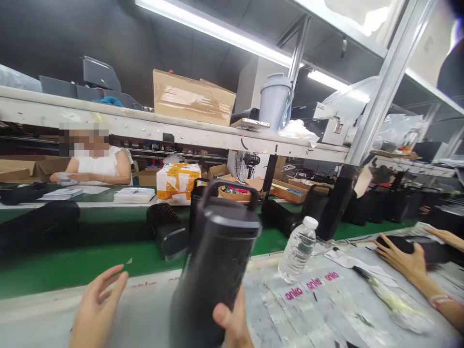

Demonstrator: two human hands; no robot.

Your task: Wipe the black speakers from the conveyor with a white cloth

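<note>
A black cylindrical portable speaker with a carry handle (221, 251) stands nearly upright, slightly tilted, in front of me. My right hand (235, 316) grips its lower right side, thumb on the front; the fingers behind it are hidden. To the left of the speaker, my left hand (99, 304) is raised over the table edge, fingers apart and holding nothing. The speaker's lower part is blurred. Beyond it, another black speaker (166, 229) lies on the green conveyor belt (108, 253).
A clear water bottle (297, 249) stands on the taped worktable (282, 314), right of the speaker. Further right, a co-worker's hands (406, 258) hold a black item. Another person (97, 164) sits across the belt. An overhead shelf (203, 137) carries a cardboard box (192, 99).
</note>
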